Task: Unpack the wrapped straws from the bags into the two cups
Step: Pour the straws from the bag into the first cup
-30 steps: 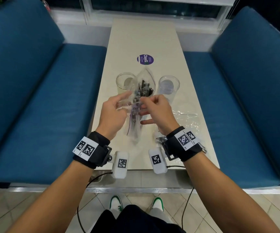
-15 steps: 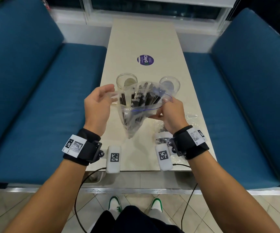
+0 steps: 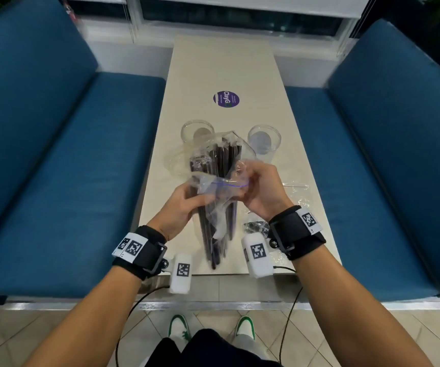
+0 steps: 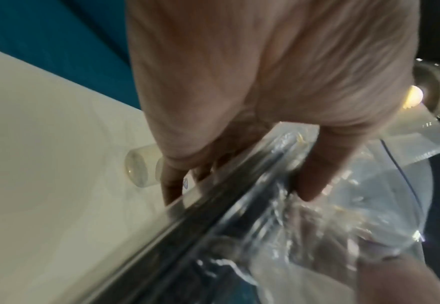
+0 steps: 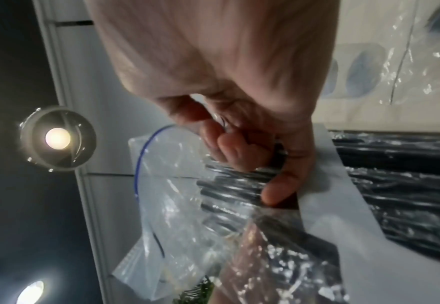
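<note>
**Both hands on the straw bag, above the table**

I see my left hand [image 3: 180, 207] gripping the bundle of black wrapped straws [image 3: 220, 165] through the clear bag [image 3: 215, 186], fingers curled round it. My right hand [image 3: 260, 192] pinches the bag's blue-lined mouth. The bag hangs over the near half of the table [image 3: 224, 62]. Past it stand the two cups, the left cup [image 3: 196, 129] and the right cup [image 3: 265, 140]. Another bag [image 3: 297, 192] lies on the table just right of my right hand.

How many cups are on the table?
2. Left cup and right cup stand on the table beyond the bag that both hands hold. None seems hidden.
</note>
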Available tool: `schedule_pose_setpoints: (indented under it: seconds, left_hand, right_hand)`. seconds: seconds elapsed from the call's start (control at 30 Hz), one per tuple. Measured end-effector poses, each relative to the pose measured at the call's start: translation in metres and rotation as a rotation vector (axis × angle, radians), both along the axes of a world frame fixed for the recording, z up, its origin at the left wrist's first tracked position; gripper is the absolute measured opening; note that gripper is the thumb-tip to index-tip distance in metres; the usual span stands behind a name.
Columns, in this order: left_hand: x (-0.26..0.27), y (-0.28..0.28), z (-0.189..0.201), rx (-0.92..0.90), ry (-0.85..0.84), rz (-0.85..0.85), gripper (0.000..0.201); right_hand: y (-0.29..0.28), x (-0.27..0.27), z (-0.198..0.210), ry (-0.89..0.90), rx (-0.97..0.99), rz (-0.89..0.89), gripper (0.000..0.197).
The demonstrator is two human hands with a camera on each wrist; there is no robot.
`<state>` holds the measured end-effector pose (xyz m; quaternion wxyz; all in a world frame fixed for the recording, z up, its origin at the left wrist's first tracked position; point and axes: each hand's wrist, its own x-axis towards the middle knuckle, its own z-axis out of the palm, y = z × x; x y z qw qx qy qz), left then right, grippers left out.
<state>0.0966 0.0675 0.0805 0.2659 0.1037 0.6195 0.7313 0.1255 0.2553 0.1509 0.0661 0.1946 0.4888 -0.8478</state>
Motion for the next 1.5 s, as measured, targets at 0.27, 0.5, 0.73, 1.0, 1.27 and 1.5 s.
schedule_pose_setpoints:
  seconds: [0.27, 0.5, 0.73, 1.0, 1.27, 1.5]
  left_hand:
    - [0.0, -0.002, 0.02, 0.123, -0.162, 0.17, 0.028]
    - [0.007, 0.0, 0.03, 0.086, -0.163, 0.127, 0.044]
    - [0.012, 0.013, 0.03, 0.059, -0.203, 0.193, 0.036]
    - [0.008, 0.014, 0.043, 0.163, -0.207, 0.318, 0.034]
    - [0.003, 0.01, 0.051, 0.187, -0.207, 0.228, 0.069]
    - [-0.014, 0.007, 0.035, -0.109, -0.092, 0.471, 0.034]
  right_hand:
    - [0.001, -0.007, -0.018, 0.115, 0.817, -0.244, 0.028]
    - [-0.016, -0.01, -0.024, 0.125, 0.513, -0.137, 0.025]
    - [-0.026, 0.006, -0.029, 0.255, 0.78, -0.254, 0.024]
    - [-0.032, 0.014, -0.034, 0.253, 0.856, 0.231, 0.067]
    - [-0.024, 0.018, -0.039, 0.34, 0.751, 0.163, 0.078]
    - [-0.025, 0.021, -0.042, 0.353, 0.73, 0.179, 0.072]
